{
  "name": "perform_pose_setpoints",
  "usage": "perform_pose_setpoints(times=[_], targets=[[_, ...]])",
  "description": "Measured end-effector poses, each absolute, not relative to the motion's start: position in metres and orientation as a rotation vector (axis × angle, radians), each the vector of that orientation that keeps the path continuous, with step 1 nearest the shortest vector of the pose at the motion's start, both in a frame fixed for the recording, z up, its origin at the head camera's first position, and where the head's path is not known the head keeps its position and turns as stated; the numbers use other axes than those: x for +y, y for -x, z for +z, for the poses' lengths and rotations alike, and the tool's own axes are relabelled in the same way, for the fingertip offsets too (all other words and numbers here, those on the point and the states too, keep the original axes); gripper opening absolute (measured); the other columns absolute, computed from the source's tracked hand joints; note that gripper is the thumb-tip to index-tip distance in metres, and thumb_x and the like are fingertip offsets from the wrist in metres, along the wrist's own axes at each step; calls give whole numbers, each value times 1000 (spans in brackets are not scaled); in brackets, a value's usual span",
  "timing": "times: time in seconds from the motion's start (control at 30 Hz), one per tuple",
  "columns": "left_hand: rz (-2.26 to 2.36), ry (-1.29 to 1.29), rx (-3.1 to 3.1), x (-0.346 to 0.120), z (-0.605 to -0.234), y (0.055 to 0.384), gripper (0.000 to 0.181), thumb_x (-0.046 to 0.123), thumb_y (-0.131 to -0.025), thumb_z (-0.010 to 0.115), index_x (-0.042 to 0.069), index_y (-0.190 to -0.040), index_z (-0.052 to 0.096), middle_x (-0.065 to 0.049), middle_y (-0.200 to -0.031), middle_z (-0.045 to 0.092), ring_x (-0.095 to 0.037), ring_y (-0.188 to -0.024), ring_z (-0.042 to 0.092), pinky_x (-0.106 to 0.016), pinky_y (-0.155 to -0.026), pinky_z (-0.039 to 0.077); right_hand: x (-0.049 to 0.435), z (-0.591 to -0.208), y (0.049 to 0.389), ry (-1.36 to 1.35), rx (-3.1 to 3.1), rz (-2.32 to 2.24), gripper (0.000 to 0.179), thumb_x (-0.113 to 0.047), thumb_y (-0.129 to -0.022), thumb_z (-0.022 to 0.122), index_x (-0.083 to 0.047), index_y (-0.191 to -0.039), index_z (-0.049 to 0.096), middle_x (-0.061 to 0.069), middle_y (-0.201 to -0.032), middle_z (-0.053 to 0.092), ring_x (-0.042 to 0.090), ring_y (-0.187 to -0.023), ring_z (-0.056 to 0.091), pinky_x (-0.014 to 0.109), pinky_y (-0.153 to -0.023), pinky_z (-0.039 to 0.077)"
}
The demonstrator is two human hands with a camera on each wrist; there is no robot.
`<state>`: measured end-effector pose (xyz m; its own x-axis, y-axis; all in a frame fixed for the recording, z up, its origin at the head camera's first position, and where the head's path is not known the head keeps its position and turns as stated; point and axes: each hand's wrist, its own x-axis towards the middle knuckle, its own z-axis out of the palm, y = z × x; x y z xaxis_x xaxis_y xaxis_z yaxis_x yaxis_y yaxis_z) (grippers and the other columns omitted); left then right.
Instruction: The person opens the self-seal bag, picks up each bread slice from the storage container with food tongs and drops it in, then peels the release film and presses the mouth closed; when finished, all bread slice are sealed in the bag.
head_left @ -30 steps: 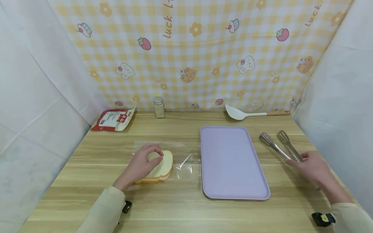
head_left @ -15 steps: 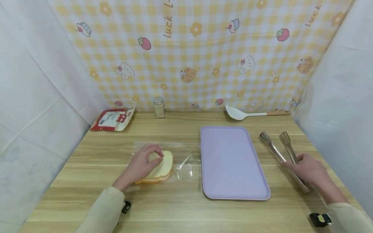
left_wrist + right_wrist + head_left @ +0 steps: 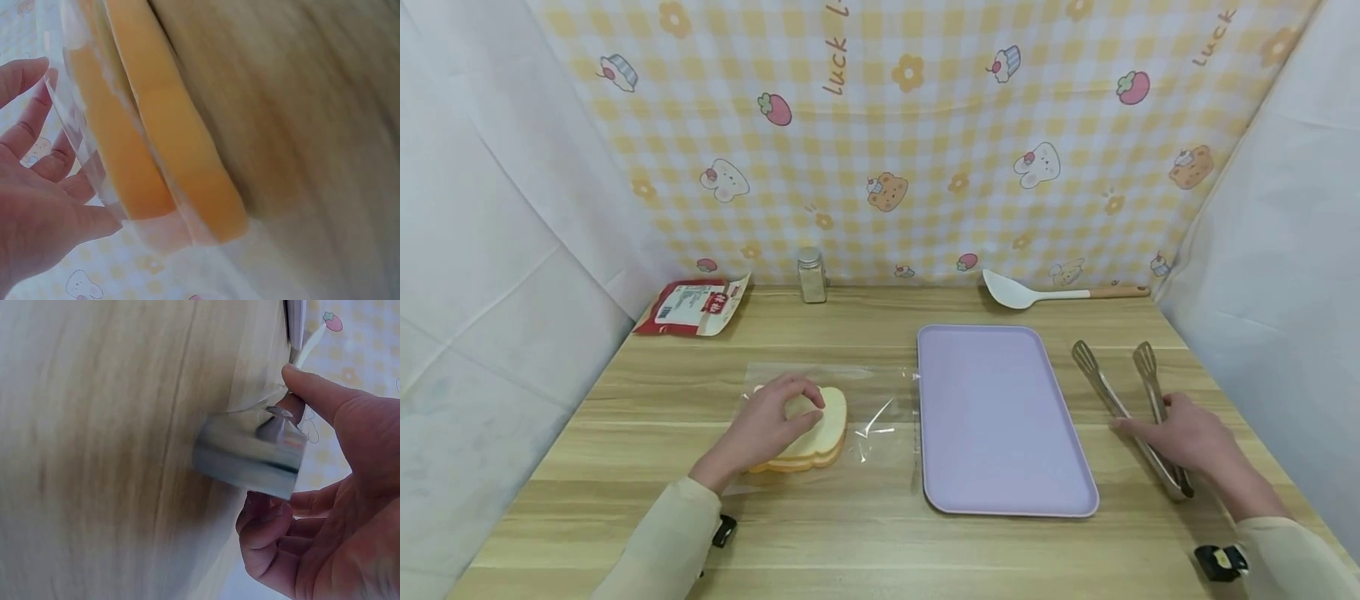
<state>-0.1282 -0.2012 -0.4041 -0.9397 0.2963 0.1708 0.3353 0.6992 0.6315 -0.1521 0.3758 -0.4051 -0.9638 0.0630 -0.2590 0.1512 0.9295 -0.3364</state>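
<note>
the right hand (image 3: 1187,437) grips the metal tongs (image 3: 1107,388), thumb across one arm and fingers by the other, and the two slotted tips stand spread, pointing to the bench's far edge, near its right side. the left hand (image 3: 767,425) has its fingers loosely curved, a gap between thumb and forefinger, over stacked bread slices (image 3: 829,423) inside a clear bag (image 3: 880,433); the thumb tip meets the film. that bread lies flat, left of the bench's middle. the bag's right end reaches the left edge of a lilac tray (image 3: 1000,417), which lies between the hands. along the far edge of the bench (image 3: 820,542) are a red-and-white packet (image 3: 696,307) at the left corner, an upright lidded jar (image 3: 812,282), and a white turner (image 3: 1011,290) with a wooden handle towards the right corner. behind hangs a yellow checked cloth (image 3: 925,125).
</note>
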Motion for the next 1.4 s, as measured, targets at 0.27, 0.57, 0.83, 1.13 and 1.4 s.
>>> perform_pose_setpoints(times=[0.27,0.57,0.83,1.13,1.4], targets=[[-1066,603,-2858,-193,-390,146,26,21,-102,69,7,-124,71,-13,-131,71,-38,-130,62,-62,-109,47,384,-397,148,-109,2874,-475,115,-69,-97,60,32,-143,28,57,-125,49,66,-103,60,63,-79,56],[-1040,736,-3101,-191,-361,196,43,28,-106,61,2,-140,62,-23,-141,64,-43,-134,57,-62,-110,46,377,-376,130,-104,3060,-510,92,-60,-105,53,20,-148,38,44,-124,62,60,-102,63,60,-73,53],[-916,753,-3299,-183,-362,223,42,25,-104,62,2,-139,65,-18,-136,68,-37,-128,63,-56,-109,50,322,-365,102,132,3344,-780,35,-34,-100,74,-3,-114,77,8,-86,76,9,-72,66,28,-59,47],[-895,761,-3439,-162,-368,239,28,23,-102,68,7,-124,73,-9,-124,74,-25,-114,67,-47,-102,54,272,-372,80,536,3334,-1052,9,-9,-88,84,-15,-92,79,-10,-76,72,-6,-65,56,20,-55,50],[-954,792,-3441,-160,-374,244,14,19,-100,69,6,-95,72,-5,-90,70,-15,-80,57,-28,-72,47,212,-385,54,752,2803,-1291,4,-22,-98,76,-19,-100,78,-14,-82,72,-4,-70,61,23,-62,56]])
